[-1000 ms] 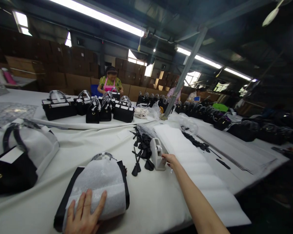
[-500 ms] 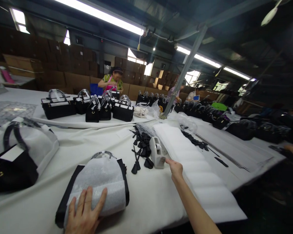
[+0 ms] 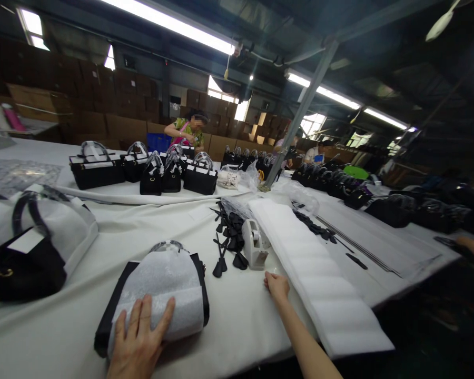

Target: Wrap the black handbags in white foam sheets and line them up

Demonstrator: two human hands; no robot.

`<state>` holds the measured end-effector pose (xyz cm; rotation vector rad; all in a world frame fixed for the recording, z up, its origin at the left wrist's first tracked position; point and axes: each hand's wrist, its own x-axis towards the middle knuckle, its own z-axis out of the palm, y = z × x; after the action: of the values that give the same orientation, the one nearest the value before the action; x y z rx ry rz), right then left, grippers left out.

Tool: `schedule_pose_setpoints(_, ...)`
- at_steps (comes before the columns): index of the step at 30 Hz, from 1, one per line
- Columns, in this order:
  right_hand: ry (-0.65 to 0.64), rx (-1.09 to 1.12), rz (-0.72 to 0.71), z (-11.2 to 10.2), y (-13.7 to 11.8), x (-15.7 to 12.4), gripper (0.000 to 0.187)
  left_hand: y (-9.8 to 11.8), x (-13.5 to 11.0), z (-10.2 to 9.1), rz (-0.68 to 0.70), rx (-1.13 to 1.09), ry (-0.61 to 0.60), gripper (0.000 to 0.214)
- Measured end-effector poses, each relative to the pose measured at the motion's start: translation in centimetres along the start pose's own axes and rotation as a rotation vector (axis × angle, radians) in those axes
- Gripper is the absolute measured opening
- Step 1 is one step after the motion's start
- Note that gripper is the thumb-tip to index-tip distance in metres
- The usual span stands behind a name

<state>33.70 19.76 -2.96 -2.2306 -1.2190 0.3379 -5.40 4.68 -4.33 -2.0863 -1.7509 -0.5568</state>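
A spread-fingered left hand [image 3: 138,331] rests on a boxy black handbag in whitish foam-like wrap [image 3: 169,273], likely light, stiff-sided and slick, best gripped by its ends, near a white-draped tabletop [image 3: 237,326]'s front edge, the right hand [image 3: 277,285] curled closed by a grey plastic tape dispenser [image 3: 255,250].

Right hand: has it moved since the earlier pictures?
Yes. The right hand, at the near end of the tape dispenser a second ago, has moved away from it, back toward the wearer.

The right hand [image 3: 277,287] has drawn back, away from the tape dispenser [image 3: 254,251].
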Motion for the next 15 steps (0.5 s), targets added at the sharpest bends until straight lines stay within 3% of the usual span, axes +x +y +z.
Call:
schedule_pose_setpoints(3, -0.111, -0.065, -0.058, -1.5, -0.8, -1.3, 0.027, 0.2, 0.3, -0.6, -0.022, -0.019, -0.011, 0.085)
schedule_pose_setpoints(5, -0.187, -0.097, -0.150, -2.5, -2.6, -2.2, 0.025, 0.3, 0.5, -1.2, -0.040, -0.001, -0.028, 0.082)
schedule_pose_setpoints(8, -0.304, -0.133, -0.376, -4.7, -7.9, -4.4, 0.021, 0.5, 1.0, -2.0, -0.049, 0.050, -0.054, 0.076)
schedule_pose_setpoints(10, -0.440, -0.166, -0.652, -7.2, -12.4, -6.9, 0.024, 0.5, 1.1, -2.4, -0.055, 0.072, -0.064, 0.074)
schedule_pose_setpoints(13, -0.820, -0.072, -0.929, -11.4, -18.9, -11.1, 0.026, 0.6, 1.2, -2.6, -0.077, 0.074, -0.073, 0.075)
schedule_pose_setpoints(15, -1.206, -0.082, -1.056, -13.2, -22.2, -13.3, 0.026, 0.6, 1.1, -2.6, -0.085, 0.059, -0.068, 0.075)
